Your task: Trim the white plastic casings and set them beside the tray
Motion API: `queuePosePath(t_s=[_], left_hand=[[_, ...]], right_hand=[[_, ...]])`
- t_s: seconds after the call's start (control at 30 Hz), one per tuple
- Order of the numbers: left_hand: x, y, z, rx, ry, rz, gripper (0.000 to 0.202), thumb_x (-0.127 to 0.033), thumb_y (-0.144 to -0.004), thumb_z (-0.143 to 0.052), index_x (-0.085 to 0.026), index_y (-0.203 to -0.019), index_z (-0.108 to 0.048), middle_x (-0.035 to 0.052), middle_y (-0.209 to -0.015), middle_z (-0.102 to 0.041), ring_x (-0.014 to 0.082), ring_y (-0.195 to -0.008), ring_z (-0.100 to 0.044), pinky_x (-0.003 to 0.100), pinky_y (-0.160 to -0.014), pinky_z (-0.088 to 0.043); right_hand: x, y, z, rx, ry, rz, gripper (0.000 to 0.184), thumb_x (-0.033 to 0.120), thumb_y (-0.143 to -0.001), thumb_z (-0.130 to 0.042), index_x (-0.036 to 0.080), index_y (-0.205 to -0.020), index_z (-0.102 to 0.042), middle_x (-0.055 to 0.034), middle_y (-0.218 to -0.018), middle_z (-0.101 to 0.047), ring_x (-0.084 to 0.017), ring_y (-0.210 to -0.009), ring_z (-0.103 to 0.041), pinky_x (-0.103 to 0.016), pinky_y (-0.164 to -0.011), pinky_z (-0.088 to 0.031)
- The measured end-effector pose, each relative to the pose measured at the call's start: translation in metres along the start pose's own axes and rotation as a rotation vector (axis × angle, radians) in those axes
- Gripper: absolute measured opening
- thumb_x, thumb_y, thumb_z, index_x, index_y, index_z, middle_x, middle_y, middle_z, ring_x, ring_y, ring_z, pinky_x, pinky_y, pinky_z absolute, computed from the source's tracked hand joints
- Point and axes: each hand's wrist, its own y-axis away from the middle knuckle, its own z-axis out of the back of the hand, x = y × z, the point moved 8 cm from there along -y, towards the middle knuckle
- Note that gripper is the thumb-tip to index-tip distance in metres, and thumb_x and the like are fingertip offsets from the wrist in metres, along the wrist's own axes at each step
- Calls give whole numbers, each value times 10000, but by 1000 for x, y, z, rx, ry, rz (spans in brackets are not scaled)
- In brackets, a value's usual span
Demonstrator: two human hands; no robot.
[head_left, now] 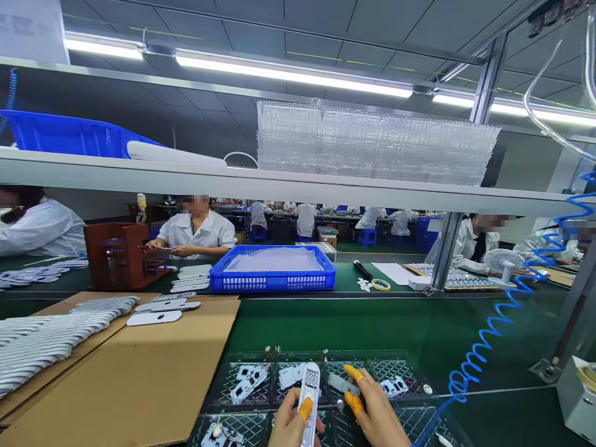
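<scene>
My left hand (292, 421) is closed around a long white remote-control housing (309, 397) with rows of small button openings near its upper end. An orange finger cot covers the thumb that lies on its face. My right hand (375, 410), with orange cots on two fingers, reaches over a clear compartment tray (298, 410). Its thumb and forefinger are spread at the right end of a flat grey plate (343, 383) in one compartment; whether they touch it I cannot tell. White slotted parts (249, 382) with small round pieces and wires lie in other compartments.
Stacked white panels (69, 332) cover the cardboard (186, 372) at left. A blue crate (272, 284) stands at the back, near tape (380, 285). A coiled blue hose (484, 335) hangs at right. A shelf (279, 186) crosses overhead; a co-worker (198, 230) sits opposite.
</scene>
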Motion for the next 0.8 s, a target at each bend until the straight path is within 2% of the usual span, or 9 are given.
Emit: queuePosePath(t_s=[0.13,0.2,0.27,0.33,0.4,0.5,0.57,0.7,0.8], left_hand=[[1,-1,0,11,-4,9,546,-640,-561,-547,-202,-853,-404,-8,-555,-622,79,-331,-478,172,-344,-253],[-1,0,-2,27,5,8,566,-633,-565,-549,-195,-892,-403,9,-581,-636,83,-339,-490,170,-348,-257],[-4,2,-4,39,9,9,592,-607,-571,-563,-186,-951,-393,21,-601,-646,92,-354,-509,171,-354,-276],[-6,4,-5,38,18,20,602,-559,-584,-581,-183,-1004,-370,27,-617,-653,109,-376,-536,178,-365,-309],[-7,5,-5,36,30,35,581,-510,-600,-588,-184,-1021,-356,31,-613,-655,127,-399,-556,191,-386,-349],[-9,6,-6,46,39,32,567,-510,-610,-577,-179,-1017,-362,50,-601,-658,140,-405,-559,202,-392,-369],[-10,6,-5,45,43,17,601,-558,-600,-565,-180,-1023,-366,53,-576,-653,134,-387,-541,196,-374,-351],[-13,10,-2,-2,69,-2,702,-649,-542,-560,-197,-1043,-369,-8,-471,-593,99,-334,-468,178,-351,-317],[-19,15,-4,-22,48,-6,748,-686,-502,-557,-193,-1041,-398,-20,-429,-568,85,-315,-421,173,-336,-287]], right_hand=[[5,0,7,-69,-170,46,346,30,-657,-351,173,-883,-570,-67,-850,-538,-199,-816,-536,-332,-754,-446],[4,0,9,-89,-194,40,368,7,-633,-339,179,-849,-583,-69,-879,-555,-204,-853,-531,-336,-777,-427],[2,1,8,-79,-201,8,353,42,-688,-345,167,-914,-586,-92,-943,-580,-223,-911,-524,-359,-820,-406],[2,1,4,-30,-176,-21,314,171,-783,-372,152,-1035,-559,-119,-1008,-585,-253,-964,-507,-398,-860,-380],[5,1,2,21,-108,-26,357,281,-803,-415,159,-1120,-526,-130,-1054,-570,-284,-1002,-480,-439,-887,-347],[15,2,4,58,-25,5,336,255,-780,-450,209,-1100,-542,-107,-1033,-554,-287,-980,-472,-443,-865,-346],[21,2,9,41,-49,22,296,221,-781,-440,218,-1055,-554,-88,-989,-542,-259,-942,-482,-405,-840,-367],[26,2,19,-26,-170,29,248,196,-808,-404,194,-1014,-543,-67,-936,-510,-203,-898,-495,-323,-815,-387],[30,2,21,-50,-142,36,231,193,-811,-413,202,-983,-566,-54,-893,-504,-193,-859,-494,-306,-782,-391]])
